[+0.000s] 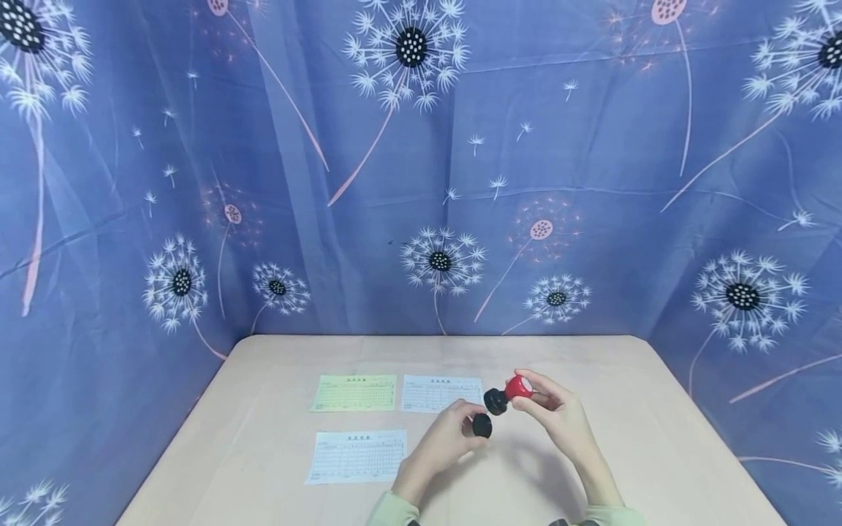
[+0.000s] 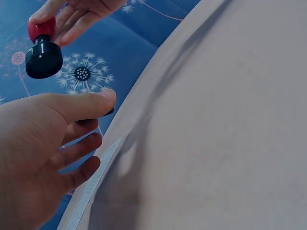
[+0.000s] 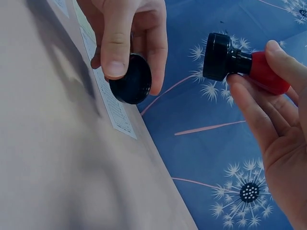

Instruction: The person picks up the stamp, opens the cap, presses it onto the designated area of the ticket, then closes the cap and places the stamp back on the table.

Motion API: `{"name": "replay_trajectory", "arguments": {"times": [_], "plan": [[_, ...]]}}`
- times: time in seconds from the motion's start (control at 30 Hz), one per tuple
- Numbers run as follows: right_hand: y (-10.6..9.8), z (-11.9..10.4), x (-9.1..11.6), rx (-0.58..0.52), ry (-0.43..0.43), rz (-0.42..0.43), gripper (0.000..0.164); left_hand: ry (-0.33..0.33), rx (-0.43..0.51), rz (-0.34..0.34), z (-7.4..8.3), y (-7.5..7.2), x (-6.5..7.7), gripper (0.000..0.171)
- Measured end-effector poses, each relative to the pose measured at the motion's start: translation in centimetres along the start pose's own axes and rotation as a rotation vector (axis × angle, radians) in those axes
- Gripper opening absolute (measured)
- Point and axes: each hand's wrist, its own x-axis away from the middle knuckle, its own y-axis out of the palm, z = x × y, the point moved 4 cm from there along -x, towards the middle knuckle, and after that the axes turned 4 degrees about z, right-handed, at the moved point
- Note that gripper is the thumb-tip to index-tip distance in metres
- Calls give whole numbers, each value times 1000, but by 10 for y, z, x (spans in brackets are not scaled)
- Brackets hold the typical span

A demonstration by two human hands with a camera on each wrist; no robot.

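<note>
A stamp with a red knob handle and a round black base (image 1: 496, 401) is held up over the table. My right hand (image 1: 562, 420) pinches it by the red handle (image 3: 268, 74), its base tilted toward the left. My left hand (image 1: 446, 438) holds a round black cap (image 3: 132, 80) between thumb and fingers, its hollow side showing in the right wrist view. Stamp and cap are close but apart. From the left wrist, the cap is mostly hidden behind my thumb, while the stamp base (image 2: 44, 60) shows fully.
On the beige table (image 1: 263, 438) lie a green printed form (image 1: 354, 393), a white form (image 1: 434, 393) to its right, partly behind my left hand, and another white form (image 1: 357, 456) nearer me. A blue dandelion-patterned curtain (image 1: 368, 277) surrounds the table's back and sides.
</note>
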Motion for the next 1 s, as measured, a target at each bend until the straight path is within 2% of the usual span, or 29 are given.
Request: {"name": "replay_trajectory", "arguments": {"times": [0.23,0.37,0.57,0.73,0.83,1.0], "plan": [[-4,1,-1,9,-19,13,46,-2,26,23,1,9,-6,43],[-5,1,-1,1,-32,8,45,9,-11,31,3,15,-10,40],[-7,-2,-1,-19,-47,10,45,-59,-45,32,8,21,-15,29],[-9,-2,-1,-23,-46,20,45,-37,-104,34,9,27,-18,25],[-9,-2,-2,-23,-40,26,45,-33,-119,36,9,30,-18,28],[-11,-1,-2,-36,-41,24,47,-55,-81,54,12,34,-17,41]]}}
